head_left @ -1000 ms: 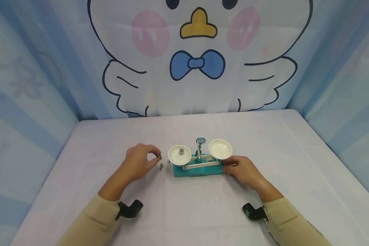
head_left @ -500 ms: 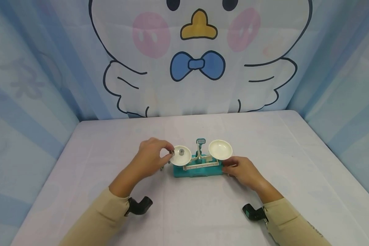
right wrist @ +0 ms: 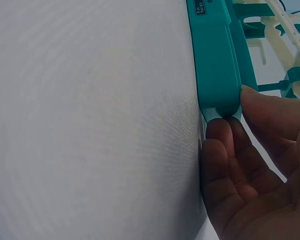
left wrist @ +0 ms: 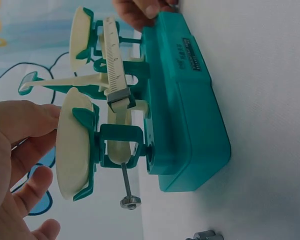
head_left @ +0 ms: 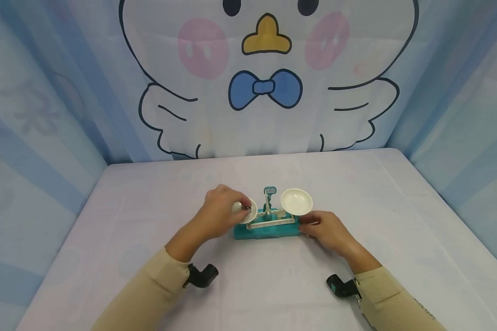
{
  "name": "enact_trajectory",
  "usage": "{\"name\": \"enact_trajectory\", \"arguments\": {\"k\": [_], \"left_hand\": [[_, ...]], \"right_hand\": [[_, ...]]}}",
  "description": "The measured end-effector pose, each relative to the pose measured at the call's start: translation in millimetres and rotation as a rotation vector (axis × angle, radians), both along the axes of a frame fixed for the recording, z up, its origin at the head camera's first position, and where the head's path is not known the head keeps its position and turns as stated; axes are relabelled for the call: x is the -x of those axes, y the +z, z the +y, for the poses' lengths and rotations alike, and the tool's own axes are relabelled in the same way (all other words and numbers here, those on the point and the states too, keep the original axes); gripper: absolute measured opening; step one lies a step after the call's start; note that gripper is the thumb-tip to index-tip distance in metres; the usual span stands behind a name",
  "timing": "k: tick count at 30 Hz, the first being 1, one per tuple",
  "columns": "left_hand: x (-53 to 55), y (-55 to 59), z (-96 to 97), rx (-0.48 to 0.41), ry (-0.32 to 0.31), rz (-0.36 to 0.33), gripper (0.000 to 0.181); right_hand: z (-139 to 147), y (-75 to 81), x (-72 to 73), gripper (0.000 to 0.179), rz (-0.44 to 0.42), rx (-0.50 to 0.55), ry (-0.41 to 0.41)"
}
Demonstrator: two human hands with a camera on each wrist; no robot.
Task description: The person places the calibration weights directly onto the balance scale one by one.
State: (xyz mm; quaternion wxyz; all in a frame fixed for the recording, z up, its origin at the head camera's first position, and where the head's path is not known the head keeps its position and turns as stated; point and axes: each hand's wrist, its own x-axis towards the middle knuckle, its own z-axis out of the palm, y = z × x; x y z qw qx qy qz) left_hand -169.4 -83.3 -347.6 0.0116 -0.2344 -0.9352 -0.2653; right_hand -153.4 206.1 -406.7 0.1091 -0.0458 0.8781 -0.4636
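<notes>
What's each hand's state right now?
Left hand: closed, pinching a small metal weight over the left pan.
Right hand: closed, gripping the end of the teal balance base.

L hand (head_left: 223,210) hides pt. of white pan (head_left: 254,211). L wrist view: metal bit (left wrist: 208,235) cut off at btm, label (left wrist: 191,54) print too tiny.

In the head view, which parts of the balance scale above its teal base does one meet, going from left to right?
Partly hidden cream pan, teal-topped upright, fully visible cream pan.
</notes>
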Motion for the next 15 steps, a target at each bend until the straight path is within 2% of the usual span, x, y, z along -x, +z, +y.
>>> {"name": "enact_trajectory", "arguments": {"k": [9, 15], "left_hand": [[5.7, -0.6, 4.5, 0.008, -0.030, 0.021, 0.008], [9.4, -1.9, 4.3, 0.035, -0.044, 0.011, 0.010]], "right_hand": [[0.2, -0.9, 0.6, 0.032, 0.010, 0.008, 0.006], [0.2, -0.5, 0.7, 0.033, 0.008, 0.013, 0.008]]}}
